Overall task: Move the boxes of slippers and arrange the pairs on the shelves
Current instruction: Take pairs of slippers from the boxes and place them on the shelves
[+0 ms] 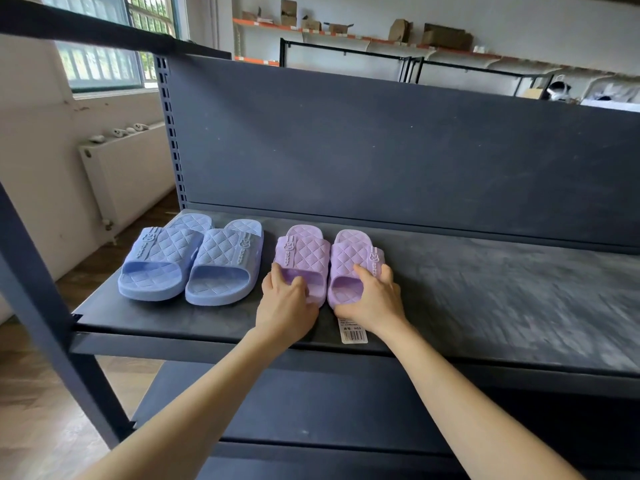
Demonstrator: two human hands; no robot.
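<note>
Two pairs of quilted slippers stand side by side on the dark shelf [485, 299], heels toward me. The blue pair [194, 261] is at the left. Right of it is the purple pair: my left hand [285, 303] grips the heel end of the left purple slipper [304, 252], and my right hand [372, 296] grips the heel end of the right purple slipper [356, 254], thumb inside its opening. A white barcode tag [353, 330] lies on the shelf under my right wrist.
The shelf's dark back panel [381, 150] rises behind the slippers, with a slotted upright [171, 133] at its left. A lower shelf [311, 410] is beneath. A white radiator [128, 174] stands at the left wall. Cardboard boxes [443, 36] sit on far wall shelves.
</note>
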